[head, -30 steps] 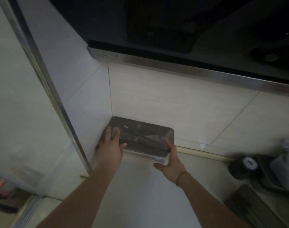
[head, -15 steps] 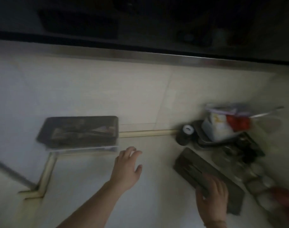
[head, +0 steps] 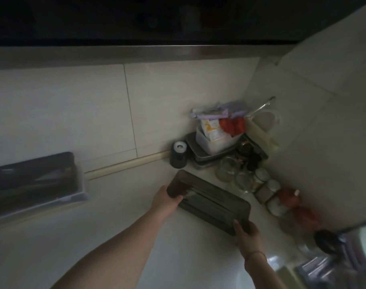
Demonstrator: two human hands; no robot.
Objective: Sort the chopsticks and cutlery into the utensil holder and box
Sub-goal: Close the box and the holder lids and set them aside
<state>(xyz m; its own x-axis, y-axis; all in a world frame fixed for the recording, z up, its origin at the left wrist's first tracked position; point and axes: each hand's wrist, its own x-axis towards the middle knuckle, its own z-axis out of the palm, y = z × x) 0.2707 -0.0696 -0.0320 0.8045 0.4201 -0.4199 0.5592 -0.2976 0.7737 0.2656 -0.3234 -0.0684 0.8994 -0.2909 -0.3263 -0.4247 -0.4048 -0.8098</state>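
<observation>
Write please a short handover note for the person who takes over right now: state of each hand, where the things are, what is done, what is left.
Left hand: grips the far end of the dark translucent rectangular box on the pale countertop.
Right hand: grips its near end.
Second dark rectangular box with a clear base: at the left wall, untouched; long utensils seem to lie inside both boxes, too blurred to name.
Done: box gripped at both ends.
Left: probably place this box; whether any cutlery remains loose cannot be told.
</observation>
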